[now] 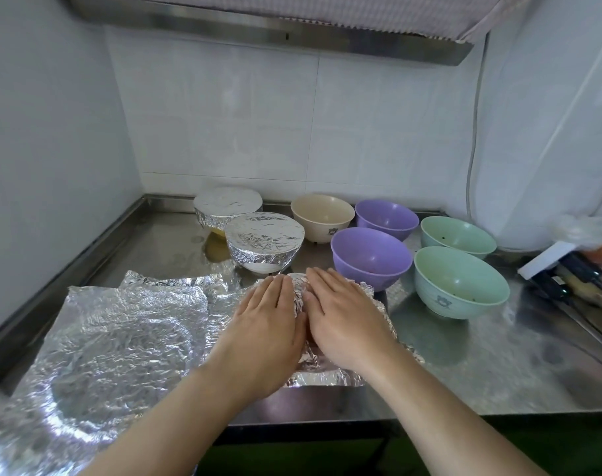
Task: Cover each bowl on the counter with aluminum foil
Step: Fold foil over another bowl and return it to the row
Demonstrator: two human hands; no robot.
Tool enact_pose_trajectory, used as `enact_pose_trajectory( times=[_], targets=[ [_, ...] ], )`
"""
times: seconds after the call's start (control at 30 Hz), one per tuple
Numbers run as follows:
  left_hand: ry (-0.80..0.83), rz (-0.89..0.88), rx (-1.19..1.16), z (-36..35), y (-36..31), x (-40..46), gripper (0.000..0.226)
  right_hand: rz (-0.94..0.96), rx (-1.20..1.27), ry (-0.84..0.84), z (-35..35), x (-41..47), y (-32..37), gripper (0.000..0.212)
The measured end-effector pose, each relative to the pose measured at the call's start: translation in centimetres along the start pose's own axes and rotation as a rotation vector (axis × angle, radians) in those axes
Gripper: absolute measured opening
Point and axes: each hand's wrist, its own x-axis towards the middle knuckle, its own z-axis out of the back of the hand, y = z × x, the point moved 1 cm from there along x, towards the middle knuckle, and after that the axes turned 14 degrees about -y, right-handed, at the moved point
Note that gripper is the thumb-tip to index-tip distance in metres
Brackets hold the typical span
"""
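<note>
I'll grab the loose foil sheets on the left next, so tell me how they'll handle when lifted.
The loose foil sheets look thin and already crinkled, so they will probably flop and bend from one corner. They seem very light and likely to shift easily. Several overlap, so more than one may come up together.

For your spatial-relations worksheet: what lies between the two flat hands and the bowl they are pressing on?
In the head view, a crinkled foil sheet lies under the left hand and right hand; the bowl beneath is hidden.
</note>
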Motion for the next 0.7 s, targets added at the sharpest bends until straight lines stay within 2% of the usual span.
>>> enact_pose_trajectory(
  times=[0.07,0.17,0.27,0.43,0.7],
  targets=[
    [0.015,0.074,0.017,-0.2,-1.2,0.1,0.078,-0.008,0.002,-0.009,0.2,0.0,0.0,0.054],
    [0.025,0.189,0.060,-0.4,-2.7,0.3,0.084,-0.038,0.094,-0.016,0.8,-0.1,-0.1,0.051],
    [0.025,0.173,0.113,-0.6,-2.8,-0.1,0.097,-0.102,0.219,-0.003,1.1,-0.7,-0.5,0.052],
    [0.009,0.120,0.077,-0.7,-2.1,-0.1,0.088,-0.057,0.153,0.003,0.8,-1.2,-0.9,0.054],
    [-0.007,0.072,0.095,-0.3,-2.3,-1.2,0.098,-0.098,0.161,0.000,1.0,-1.2,-0.7,0.055]
  ],
)
